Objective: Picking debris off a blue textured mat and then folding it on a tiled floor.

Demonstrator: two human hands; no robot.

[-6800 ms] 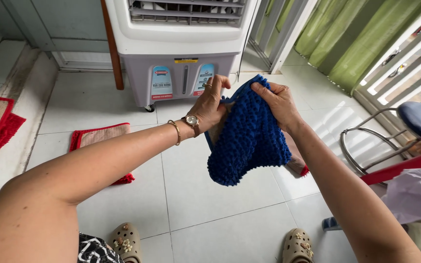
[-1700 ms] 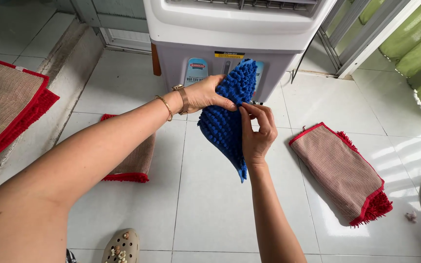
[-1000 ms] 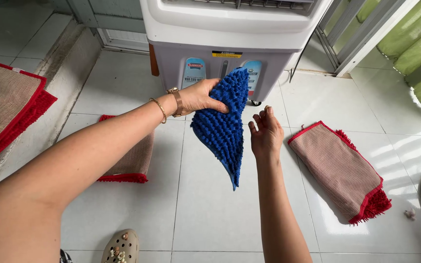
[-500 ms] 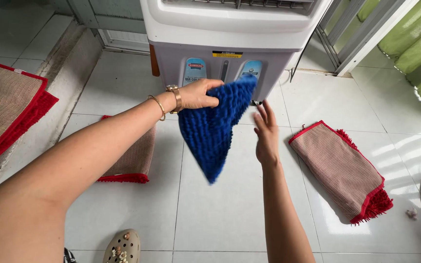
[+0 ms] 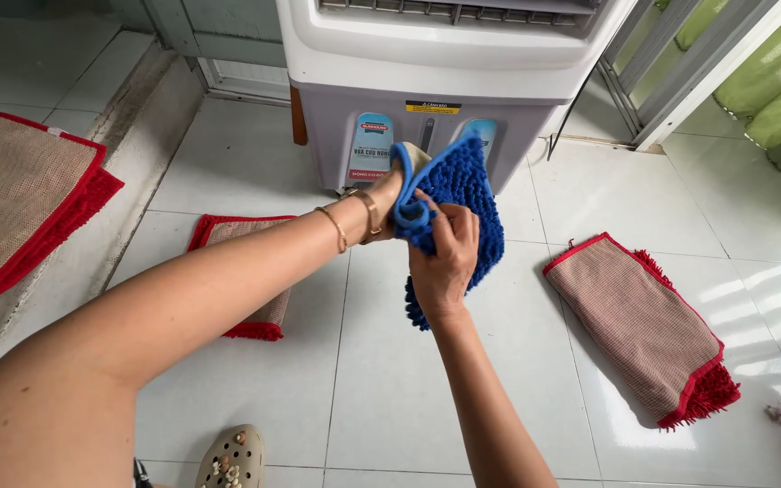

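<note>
A shaggy blue mat point(image 5: 463, 203) hangs folded in the air in front of me, above the white tiled floor. My left hand point(image 5: 389, 203), with a watch and a bracelet at the wrist, is tucked behind the mat's upper left edge and grips it there. My right hand point(image 5: 445, 258) pinches the same rolled edge from the front, fingers closed on the fabric. The rest of the mat dangles below and to the right of both hands.
A white and grey air cooler point(image 5: 436, 81) stands just behind the mat. Red-edged mats lie backing-up on the floor: one to the right point(image 5: 639, 325), one under my left arm point(image 5: 259, 271), a stack at the left point(image 5: 20, 194). My sandal point(image 5: 228, 459) shows at the bottom.
My right hand has come off open and taken hold of the mat's upper edge beside my left hand. The mat has folded over and now hangs shorter.
</note>
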